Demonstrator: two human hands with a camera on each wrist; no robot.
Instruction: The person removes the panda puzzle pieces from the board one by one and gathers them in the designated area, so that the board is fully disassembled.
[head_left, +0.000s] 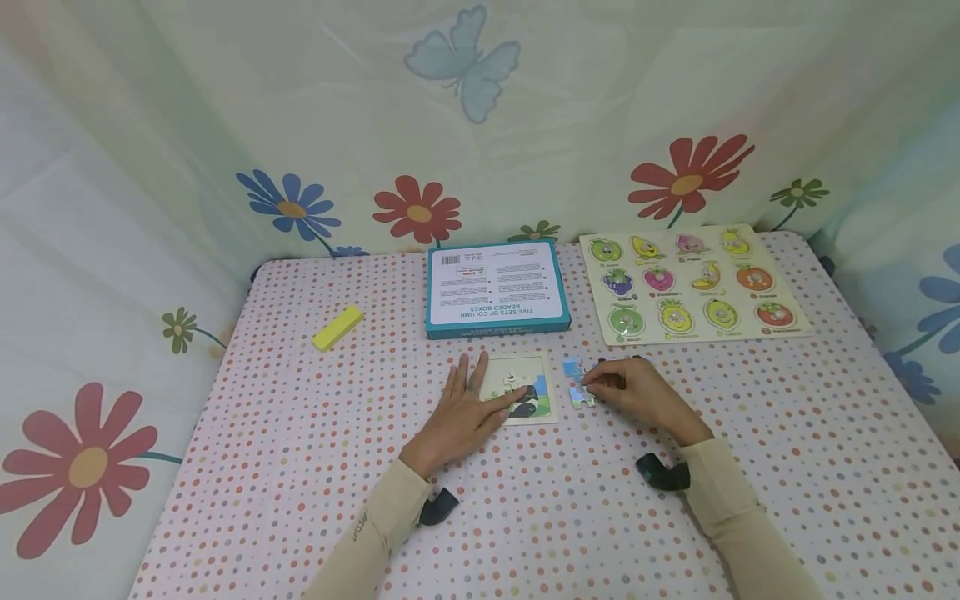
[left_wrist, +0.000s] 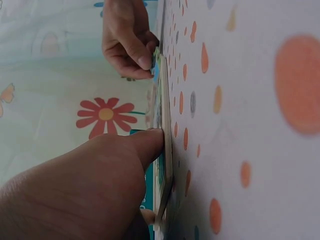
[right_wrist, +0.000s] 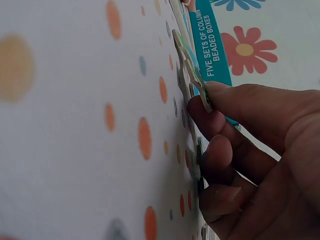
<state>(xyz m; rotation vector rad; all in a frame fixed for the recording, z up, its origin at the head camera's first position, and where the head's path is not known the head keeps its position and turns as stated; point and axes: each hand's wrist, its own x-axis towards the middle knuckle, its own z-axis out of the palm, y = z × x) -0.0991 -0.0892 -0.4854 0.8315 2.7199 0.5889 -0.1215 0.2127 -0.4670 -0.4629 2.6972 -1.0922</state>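
My left hand lies across a small square jigsaw puzzle tray, fingers spread, the thumb reaching over a black-and-white animal picture. In the left wrist view the thumb presses near the tray's edge. Just right of the tray, my right hand pinches a blue and green puzzle piece between thumb and index finger, one end tilted up from the tablecloth. Another blue piece lies right beside it, toward the box. Further dark pieces are partly hidden behind the right hand's curled fingers.
A blue and white box lies behind the tray. To its right is a fruit puzzle board. A yellow block sits at the left on the dotted tablecloth. A flowered curtain encloses the table.
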